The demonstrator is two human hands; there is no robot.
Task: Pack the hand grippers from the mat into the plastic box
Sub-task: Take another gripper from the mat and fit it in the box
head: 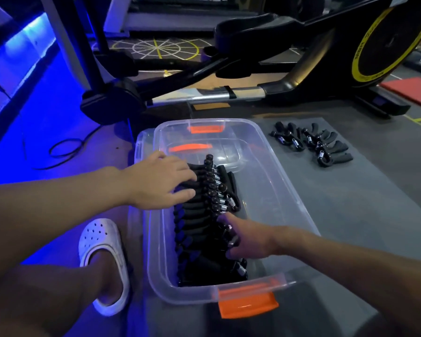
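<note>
Grippers (195, 222) fill the box's (185, 296) left half; left hand (156, 183) spread on them, right hand (250, 239) pinching one.

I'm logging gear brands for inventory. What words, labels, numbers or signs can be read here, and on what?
Nothing here reads clearly.
Yellow ring on the exercise machine: dark lettering, too blurred to read.
Floor markings: lines and a spoked circle, no words.
Plastic box, orange latch, hand grippers: no text visible.
</note>
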